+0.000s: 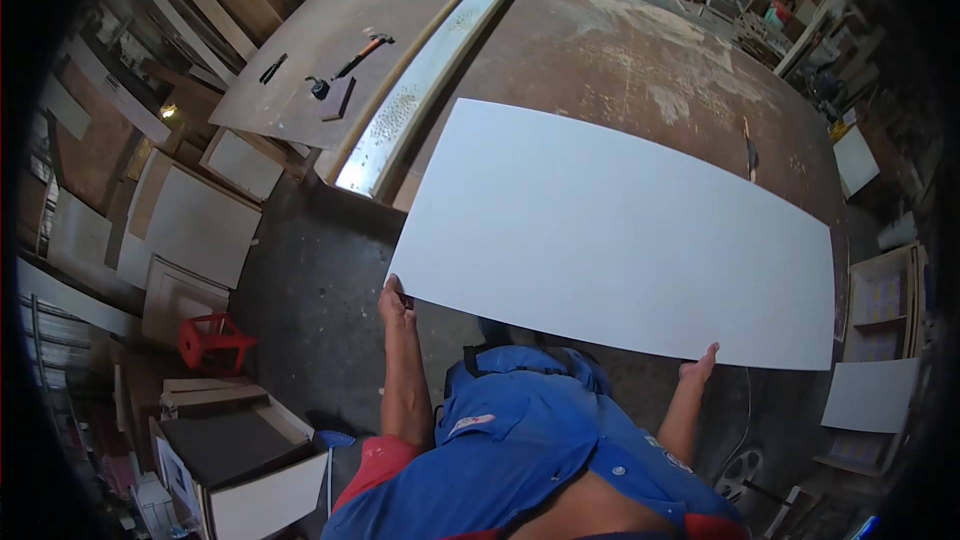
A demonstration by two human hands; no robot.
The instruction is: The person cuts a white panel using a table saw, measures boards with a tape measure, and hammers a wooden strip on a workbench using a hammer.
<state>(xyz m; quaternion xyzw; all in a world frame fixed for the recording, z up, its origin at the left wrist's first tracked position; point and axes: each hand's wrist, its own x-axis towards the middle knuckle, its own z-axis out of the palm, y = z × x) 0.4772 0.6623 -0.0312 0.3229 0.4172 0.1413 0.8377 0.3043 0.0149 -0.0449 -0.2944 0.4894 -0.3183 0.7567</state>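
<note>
A large white rectangular panel [615, 235] spans the middle of the head view, its far part over the brown worktable and its near edge facing my body. My left hand [394, 302] grips the near left corner, thumb at the edge and the other fingers partly hidden beneath. Farther right along the near edge, my right hand [699, 364] holds the panel with the thumb up over the rim; its other fingers are hidden below. Whether the panel's underside rests on the table cannot be seen.
Across the worktable [600, 50] lies a long pale board strip [425, 90] with small bits on it. Left of it are a hammer [362, 55], pliers [272, 68] and a dark block [338, 98]. A red stool [214, 342] and leaning panels [200, 222] stand at left, shelving [882, 295] at right.
</note>
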